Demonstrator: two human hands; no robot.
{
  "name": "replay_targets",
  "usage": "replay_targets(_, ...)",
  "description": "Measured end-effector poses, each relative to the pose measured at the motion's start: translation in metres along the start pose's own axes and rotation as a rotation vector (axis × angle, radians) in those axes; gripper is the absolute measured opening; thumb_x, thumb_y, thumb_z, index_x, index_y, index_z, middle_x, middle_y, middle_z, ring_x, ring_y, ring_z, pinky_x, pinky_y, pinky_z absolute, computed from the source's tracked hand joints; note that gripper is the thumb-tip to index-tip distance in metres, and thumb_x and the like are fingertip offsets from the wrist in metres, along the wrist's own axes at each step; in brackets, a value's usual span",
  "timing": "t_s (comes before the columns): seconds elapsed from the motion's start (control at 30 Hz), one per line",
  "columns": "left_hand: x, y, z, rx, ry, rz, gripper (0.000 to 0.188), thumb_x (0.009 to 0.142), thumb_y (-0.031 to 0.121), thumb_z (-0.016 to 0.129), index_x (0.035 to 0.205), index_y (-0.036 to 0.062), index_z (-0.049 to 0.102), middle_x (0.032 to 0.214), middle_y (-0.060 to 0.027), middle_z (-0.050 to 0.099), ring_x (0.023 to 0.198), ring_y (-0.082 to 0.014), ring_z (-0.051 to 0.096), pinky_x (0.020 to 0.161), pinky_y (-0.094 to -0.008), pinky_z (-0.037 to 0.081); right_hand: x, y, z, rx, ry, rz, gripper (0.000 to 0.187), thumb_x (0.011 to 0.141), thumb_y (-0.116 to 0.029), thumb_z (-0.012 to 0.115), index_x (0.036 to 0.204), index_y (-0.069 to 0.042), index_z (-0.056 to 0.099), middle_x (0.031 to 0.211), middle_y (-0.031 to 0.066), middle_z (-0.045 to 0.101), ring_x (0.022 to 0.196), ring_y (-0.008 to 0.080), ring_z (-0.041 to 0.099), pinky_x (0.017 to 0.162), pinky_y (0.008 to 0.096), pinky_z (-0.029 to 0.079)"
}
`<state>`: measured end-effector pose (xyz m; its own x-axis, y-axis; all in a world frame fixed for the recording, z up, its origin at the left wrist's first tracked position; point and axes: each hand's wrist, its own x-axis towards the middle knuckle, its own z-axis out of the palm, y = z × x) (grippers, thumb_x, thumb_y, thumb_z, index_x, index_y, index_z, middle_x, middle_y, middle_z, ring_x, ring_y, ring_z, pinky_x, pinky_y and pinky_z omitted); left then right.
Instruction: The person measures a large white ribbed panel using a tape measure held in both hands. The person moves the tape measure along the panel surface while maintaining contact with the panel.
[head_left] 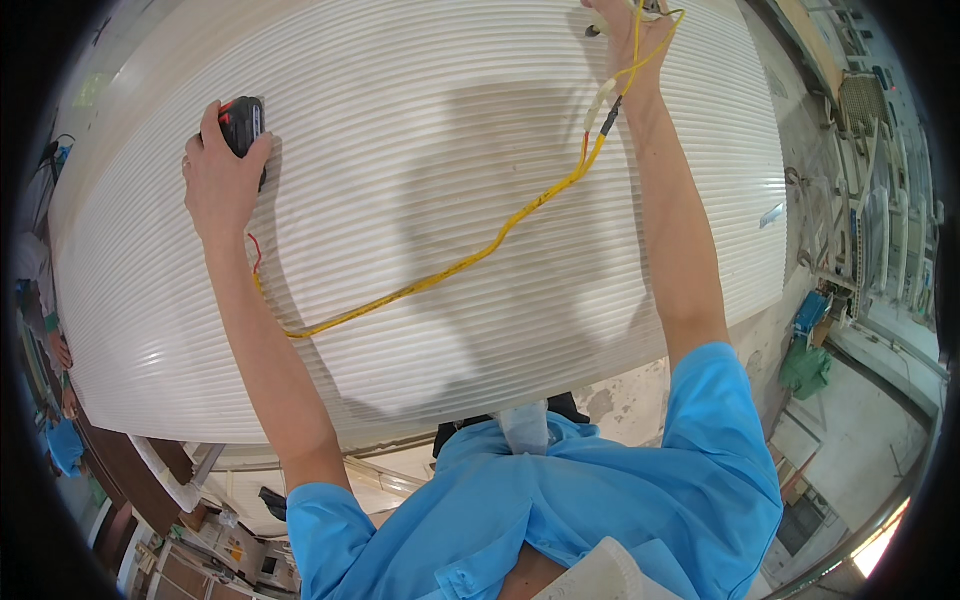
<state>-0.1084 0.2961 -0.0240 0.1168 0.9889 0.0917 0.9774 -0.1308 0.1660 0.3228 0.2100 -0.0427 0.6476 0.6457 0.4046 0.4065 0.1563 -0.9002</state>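
My left hand [222, 182] is closed around a black block with red parts [241, 124] that looks like a power-tool battery, on a ridged white panel [380, 230]. At the top edge my right hand [640, 52] is partly cut off, its fingers curled round something I cannot make out. Thin yellow wires loop over that hand and run into a yellow cable [470, 260] with a dark sleeve [612, 118]. The cable lies across the panel, passes under my left forearm and ends near a short red wire [257, 252]. A white-tipped lead [600, 100] branches off beside the sleeve.
The panel's near edge runs just in front of my body. Beyond its right side are metal racks [880, 220], a blue object [812, 312] and a green bag [805, 368]. Another person's hand [60, 350] shows at the far left rim.
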Motion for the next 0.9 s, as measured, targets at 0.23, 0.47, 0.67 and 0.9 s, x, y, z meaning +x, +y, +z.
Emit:
replay_targets(0.23, 0.001, -0.003, 0.003, -0.01, -0.007, -0.009, 0.084, 0.084, 0.047, 0.075, 0.157, 0.0195, 0.045, 0.143, -0.0205, 0.057, 0.133, -0.0433, 0.055, 0.104, -0.0558, 0.052, 0.007, -0.011, -0.001, 0.267, 0.038, 0.056, 0.015, 0.081, -0.004, 0.076, 0.092, -0.005, 0.067, 0.081, 0.0034, 0.064, 0.073, 0.0155, 0.062, 0.067, 0.032, 0.05)
replay_targets(0.47, 0.0, -0.003, 0.002, -0.008, 0.0, 0.007, 0.085, 0.083, 0.048, 0.076, 0.157, 0.0197, 0.044, 0.144, -0.0204, 0.057, 0.134, -0.0431, 0.054, 0.104, -0.056, 0.051, 0.005, 0.005, 0.008, 0.214, 0.008, 0.117, 0.016, 0.08, -0.004, 0.076, 0.093, -0.005, 0.066, 0.08, 0.0043, 0.065, 0.071, 0.0152, 0.061, 0.064, 0.0322, 0.05)
replay_targets(0.67, 0.0, -0.002, 0.001, -0.027, 0.0, 0.011, 0.085, 0.084, 0.047, 0.076, 0.157, 0.0194, 0.044, 0.144, -0.0203, 0.057, 0.134, -0.0431, 0.054, 0.104, -0.0564, 0.051, 0.014, 0.004, 0.006, 0.146, 0.036, 0.026, 0.016, 0.08, -0.006, 0.078, 0.092, -0.005, 0.068, 0.08, 0.0041, 0.066, 0.071, 0.0143, 0.061, 0.062, 0.0325, 0.05)
replay_targets(0.9, 0.0, 0.0, 0.0, -0.025, -0.015, -0.011, 0.084, 0.084, 0.046, 0.076, 0.157, 0.0192, 0.044, 0.143, -0.0202, 0.057, 0.132, -0.0437, 0.055, 0.103, -0.0565, 0.052, 0.017, 0.008, 0.011, 0.101, 0.025, 0.017, 0.015, 0.079, -0.007, 0.079, 0.089, -0.007, 0.067, 0.08, 0.0034, 0.066, 0.071, 0.0133, 0.061, 0.063, 0.0316, 0.049)
